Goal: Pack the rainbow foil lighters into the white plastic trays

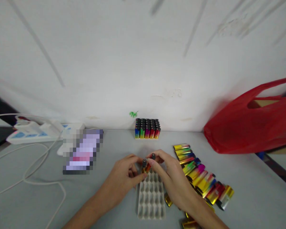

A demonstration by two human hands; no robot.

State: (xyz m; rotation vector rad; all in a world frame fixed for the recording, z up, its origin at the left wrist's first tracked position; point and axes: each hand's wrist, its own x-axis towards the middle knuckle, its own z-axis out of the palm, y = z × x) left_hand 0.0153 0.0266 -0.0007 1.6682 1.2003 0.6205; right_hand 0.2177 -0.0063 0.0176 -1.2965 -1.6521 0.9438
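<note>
A pale moulded tray [152, 197] with rows of small pockets lies in front of me. Over its far end, my left hand [126, 175] has its fingers around an upright lighter [144, 163] with a black top and a gold lower part. Close beside it, my right hand [168, 171] grips another black-topped lighter [153, 156]; most of its body is hidden by my fingers. The nearer pockets hold nothing. To the right, many loose lighters [193, 168] in gold and bright colours lie in a slanting spread, partly behind my right forearm.
Against the wall stands a block of upright lighters [147, 128] in tight rows. At the left are a phone [83, 152] with a blurred screen, a white power strip [35, 135] and loose white cables [45, 156]. A red bag [248, 127] sits at the right.
</note>
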